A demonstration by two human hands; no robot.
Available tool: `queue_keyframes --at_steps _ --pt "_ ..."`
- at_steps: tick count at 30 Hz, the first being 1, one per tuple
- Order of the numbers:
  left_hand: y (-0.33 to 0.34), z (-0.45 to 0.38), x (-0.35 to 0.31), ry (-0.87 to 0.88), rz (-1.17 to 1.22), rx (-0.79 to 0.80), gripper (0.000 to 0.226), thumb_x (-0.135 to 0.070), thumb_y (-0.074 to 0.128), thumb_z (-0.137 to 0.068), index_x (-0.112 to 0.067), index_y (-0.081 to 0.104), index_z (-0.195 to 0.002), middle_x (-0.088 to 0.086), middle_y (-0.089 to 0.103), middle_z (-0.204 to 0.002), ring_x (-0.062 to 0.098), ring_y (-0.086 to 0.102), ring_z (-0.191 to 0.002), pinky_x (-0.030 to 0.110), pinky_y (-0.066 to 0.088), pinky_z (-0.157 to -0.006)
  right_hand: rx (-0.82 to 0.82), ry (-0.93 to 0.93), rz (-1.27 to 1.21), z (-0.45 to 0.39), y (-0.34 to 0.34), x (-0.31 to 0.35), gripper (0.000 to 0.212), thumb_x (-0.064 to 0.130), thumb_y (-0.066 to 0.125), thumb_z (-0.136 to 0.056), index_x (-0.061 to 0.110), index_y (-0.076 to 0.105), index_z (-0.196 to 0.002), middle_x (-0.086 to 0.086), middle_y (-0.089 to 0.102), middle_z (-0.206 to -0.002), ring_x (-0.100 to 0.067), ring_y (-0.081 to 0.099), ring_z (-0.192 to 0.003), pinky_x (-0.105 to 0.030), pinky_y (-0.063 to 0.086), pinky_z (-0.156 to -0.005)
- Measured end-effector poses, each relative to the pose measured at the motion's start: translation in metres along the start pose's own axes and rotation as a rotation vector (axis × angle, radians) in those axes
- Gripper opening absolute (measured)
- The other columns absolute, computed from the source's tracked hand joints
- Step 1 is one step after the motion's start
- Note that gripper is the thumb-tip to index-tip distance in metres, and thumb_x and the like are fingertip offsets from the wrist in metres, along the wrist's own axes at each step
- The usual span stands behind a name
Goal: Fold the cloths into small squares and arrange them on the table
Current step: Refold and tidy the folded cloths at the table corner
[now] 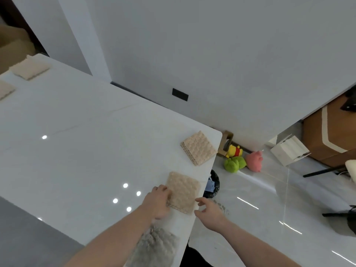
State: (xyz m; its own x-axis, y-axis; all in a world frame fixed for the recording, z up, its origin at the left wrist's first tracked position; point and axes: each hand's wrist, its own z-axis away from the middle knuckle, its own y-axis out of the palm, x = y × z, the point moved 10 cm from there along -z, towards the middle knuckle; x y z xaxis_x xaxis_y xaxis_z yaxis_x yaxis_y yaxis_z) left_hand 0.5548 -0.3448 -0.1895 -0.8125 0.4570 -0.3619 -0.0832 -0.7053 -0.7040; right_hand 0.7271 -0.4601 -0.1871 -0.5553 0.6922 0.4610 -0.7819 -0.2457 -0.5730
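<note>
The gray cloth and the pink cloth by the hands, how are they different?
The gray cloth looks fluffy; the pink cloth is bumpy. The gray cloth lies nearest the person, partly under the left arm; the left hand touches the pink cloth's edge. Both lie near the table edge.

Head cam only: single wide-angle view, looking forward and down, rolled hard.

It's sitting above the white table point(77, 132) near edge, close in, with both forearms entering from 6 o'clock and the left hand point(157, 202) and right hand point(210, 213) showing just below centre. The table is running off toward 10 o'clock, wall point(212, 45) filling 12 to 2, floor point(260, 209) dropping away at 4. Horizon is tilting heavily; edges are bowing from the wide lens. No second view is sharing the scene.
</note>
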Motion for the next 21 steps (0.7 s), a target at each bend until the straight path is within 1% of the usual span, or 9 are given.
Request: queue_keyframes --at_steps 2,3,5,7,9,13,16,18,21 --pt "-0.021 -0.012 -0.002 -0.068 -0.025 -0.090 0.050 -0.023 0.057 -0.085 -0.023 0.053 -0.135 0.002 0.045 -0.140 0.026 0.046 -0.123 0.036 0.045 -0.098 -0.021 0.010 -0.081 -0.014 -0.023 -0.004 0.032 0.026 0.058 -0.095 0.026 0.062 -0.127 0.008 0.064 -0.100 -0.011 0.059 -0.074 -0.024 0.048 -0.066" --pt "-0.035 -0.017 -0.004 -0.094 -0.014 -0.157 0.047 -0.024 0.056 -0.085 -0.023 0.055 -0.133 0.002 0.047 -0.137 0.025 0.049 -0.119 0.035 0.045 -0.097 -0.048 0.028 -0.138 -0.023 -0.037 -0.007 0.028 0.024 0.057 -0.096 0.024 0.065 -0.123 0.006 0.064 -0.090 -0.013 0.057 -0.068 -0.027 0.048 -0.061" --pt "-0.063 -0.030 -0.012 -0.119 0.074 -0.266 0.047 -0.023 0.056 -0.086 -0.023 0.053 -0.133 0.000 0.048 -0.136 0.022 0.050 -0.117 0.032 0.046 -0.093 -0.101 0.071 -0.262 -0.041 -0.064 -0.012 0.028 0.026 0.060 -0.096 0.022 0.064 -0.123 0.005 0.065 -0.092 -0.016 0.064 -0.074 -0.037 0.056 -0.070" --pt "-0.084 -0.047 -0.022 -0.116 0.184 -0.300 0.051 -0.021 0.058 -0.088 -0.023 0.048 -0.138 -0.003 0.042 -0.142 0.019 0.049 -0.121 0.029 0.047 -0.086 -0.128 0.106 -0.343 -0.060 -0.087 -0.014 0.035 0.031 0.066 -0.094 0.021 0.059 -0.127 0.006 0.066 -0.100 -0.018 0.069 -0.085 -0.039 0.058 -0.079" --pt "-0.101 -0.066 -0.035 -0.098 0.237 -0.288 0.054 -0.021 0.058 -0.089 -0.022 0.044 -0.142 -0.003 0.034 -0.149 0.019 0.046 -0.125 0.031 0.049 -0.085 -0.121 0.140 -0.390 -0.078 -0.105 -0.014 0.049 0.030 0.067 -0.093 0.019 0.050 -0.138 0.004 0.067 -0.098 -0.020 0.068 -0.090 -0.040 0.056 -0.083" --pt "-0.124 -0.105 -0.049 -0.126 0.294 -0.238 0.059 -0.022 0.060 -0.088 -0.023 0.042 -0.144 -0.001 0.016 -0.163 0.024 0.038 -0.138 0.039 0.050 -0.098 -0.108 0.201 -0.507 -0.107 -0.128 -0.012 0.068 0.022 0.067 -0.096 0.013 0.031 -0.153 0.009 0.061 -0.099 -0.029 0.067 -0.103 -0.050 0.056 -0.096" --pt "-0.133 -0.131 -0.056 -0.141 0.319 -0.186 0.061 -0.025 0.062 -0.089 -0.026 0.042 -0.146 -0.001 0.005 -0.168 0.027 0.033 -0.145 0.043 0.044 -0.109 -0.104 0.223 -0.580 -0.121 -0.136 -0.006 0.074 0.019 0.064 -0.097 0.012 0.022 -0.158 0.008 0.060 -0.099 -0.030 0.068 -0.100 -0.046 0.058 -0.083" --pt "-0.137 -0.145 -0.058 -0.152 0.344 -0.164 0.060 -0.024 0.064 -0.087 -0.027 0.047 -0.144 -0.002 0.004 -0.169 0.027 0.033 -0.145 0.044 0.042 -0.111 -0.102 0.233 -0.620 -0.127 -0.138 0.000 0.075 0.018 0.063 -0.098 0.011 0.019 -0.159 0.001 0.060 -0.104 -0.029 0.068 -0.097 -0.040 0.056 -0.077" --pt "-0.135 -0.161 -0.057 -0.173 0.371 -0.131 0.054 -0.021 0.062 -0.085 -0.030 0.053 -0.138 -0.001 0.012 -0.167 0.025 0.039 -0.141 0.043 0.043 -0.110 -0.087 0.259 -0.655 -0.137 -0.136 0.005 0.068 0.015 0.061 -0.100 0.011 0.022 -0.156 -0.008 0.062 -0.102 -0.034 0.068 -0.099 -0.046 0.058 -0.086"
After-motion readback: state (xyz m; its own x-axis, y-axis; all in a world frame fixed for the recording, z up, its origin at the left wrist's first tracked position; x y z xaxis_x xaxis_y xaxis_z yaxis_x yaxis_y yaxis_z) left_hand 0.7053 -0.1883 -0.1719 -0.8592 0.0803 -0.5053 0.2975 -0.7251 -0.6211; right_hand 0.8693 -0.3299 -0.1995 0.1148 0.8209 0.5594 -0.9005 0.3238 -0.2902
